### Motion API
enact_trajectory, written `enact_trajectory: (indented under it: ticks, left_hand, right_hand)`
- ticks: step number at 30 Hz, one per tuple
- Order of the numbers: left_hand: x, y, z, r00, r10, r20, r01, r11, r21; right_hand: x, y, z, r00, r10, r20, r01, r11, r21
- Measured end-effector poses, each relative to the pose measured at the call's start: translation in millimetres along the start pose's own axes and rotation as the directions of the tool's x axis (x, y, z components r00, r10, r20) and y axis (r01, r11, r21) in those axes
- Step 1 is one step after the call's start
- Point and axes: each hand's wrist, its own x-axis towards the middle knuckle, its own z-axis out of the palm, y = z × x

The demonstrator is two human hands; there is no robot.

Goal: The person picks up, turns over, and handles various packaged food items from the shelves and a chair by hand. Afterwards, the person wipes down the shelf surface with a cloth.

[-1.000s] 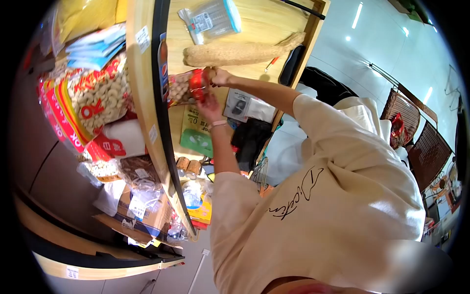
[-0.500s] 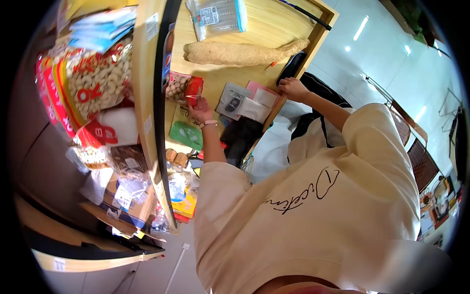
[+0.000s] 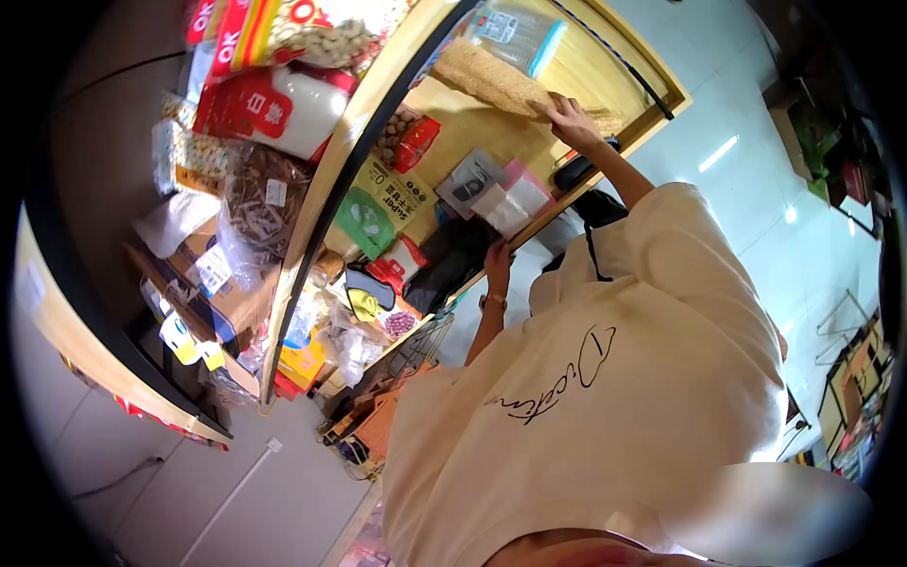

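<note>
My right hand (image 3: pixel 570 123) is closed on a long tan dried loofah (image 3: pixel 482 77), near the middle of its length. The loofah lies along the wooden shelf and partly covers a clear plastic pack with a blue edge (image 3: pixel 515 36). My left hand (image 3: pixel 498 257), with a band at the wrist, grips the shelf's front edge (image 3: pixel 543 219). Just beyond it are a white packet (image 3: pixel 501 210) and a black bag (image 3: pixel 458 255). A dark object (image 3: pixel 573 172) sits by the front rim, below my right forearm.
A green and tan pouch (image 3: pixel 367 222) and a red-ended bag of nuts (image 3: pixel 416 142) lie farther left on the shelf. A black-edged upright panel (image 3: pixel 378 113) divides it from packed bags, including cashews (image 3: pixel 350 42). An orange box (image 3: pixel 383 416) stands low beside the shelf.
My right hand has left the dark object at the rim and taken hold of the loofah, which now lies against the clear pack. My left hand has moved from the nut bag to the shelf edge.
</note>
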Motion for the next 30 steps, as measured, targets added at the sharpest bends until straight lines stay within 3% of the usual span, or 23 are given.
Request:
enact_trajectory:
  ticks: [2, 5, 7, 8, 11, 14, 17, 22, 25, 26, 28, 29, 30]
  left_hand:
    - [-26, -15, -14, 0.989, -0.114, -0.093, 0.111, 0.993, -0.03]
    - [-41, -42, -38, 0.945, -0.28, -0.171, 0.279, 0.96, -0.033]
    - [-46, -43, -44, 0.925, -0.337, -0.173, 0.327, 0.941, -0.081]
    - [-45, -47, -45, 0.928, -0.336, -0.16, 0.326, 0.941, -0.088]
    - [-37, -34, -39, 0.943, -0.314, -0.112, 0.312, 0.949, -0.037]
    - [-35, -24, -20, 0.969, -0.244, 0.029, 0.242, 0.968, 0.065]
    - [-30, 20, 10, 0.974, -0.163, 0.16, 0.149, 0.984, 0.094]
    - [-27, 40, 30, 0.967, -0.13, 0.217, 0.119, 0.991, 0.066]
    - [-35, 44, 30, 0.972, -0.112, 0.205, 0.106, 0.994, 0.041]
    - [-38, 41, 28, 0.971, -0.144, 0.189, 0.135, 0.989, 0.062]
    - [-41, 22, 19, 0.969, -0.183, 0.163, 0.169, 0.981, 0.098]
    - [-43, 10, 13, 0.968, -0.205, 0.148, 0.188, 0.975, 0.118]
    - [-48, 2, 8, 0.963, -0.238, 0.125, 0.219, 0.964, 0.151]
  right_hand:
    - [-4, -4, -16, 0.983, 0.015, -0.183, 0.007, 0.993, 0.119]
    - [-2, 3, -42, 0.916, 0.136, -0.377, -0.086, 0.986, 0.145]
    - [7, 24, -62, 0.895, 0.202, -0.399, -0.158, 0.977, 0.141]
    - [15, 38, -66, 0.87, 0.198, -0.452, -0.204, 0.978, 0.037]
    - [36, 74, -59, 0.887, 0.45, -0.104, -0.458, 0.886, -0.075]
    - [51, 93, -41, 0.904, 0.426, 0.019, -0.422, 0.9, -0.109]
    - [59, 108, -49, 0.969, 0.244, 0.04, -0.223, 0.931, -0.289]
    - [76, 127, -56, 0.849, 0.511, 0.138, -0.453, 0.836, -0.308]
    - [65, 85, -50, 0.91, 0.351, -0.22, -0.413, 0.719, -0.559]
    - [65, 67, -52, 0.922, 0.313, -0.228, -0.386, 0.699, -0.602]
    - [65, 64, -31, 0.973, 0.025, -0.231, -0.12, 0.906, -0.407]
    - [69, 62, -18, 0.977, -0.081, -0.199, 0.013, 0.948, -0.319]
    - [73, 51, -15, 0.983, -0.097, -0.159, 0.047, 0.955, -0.293]
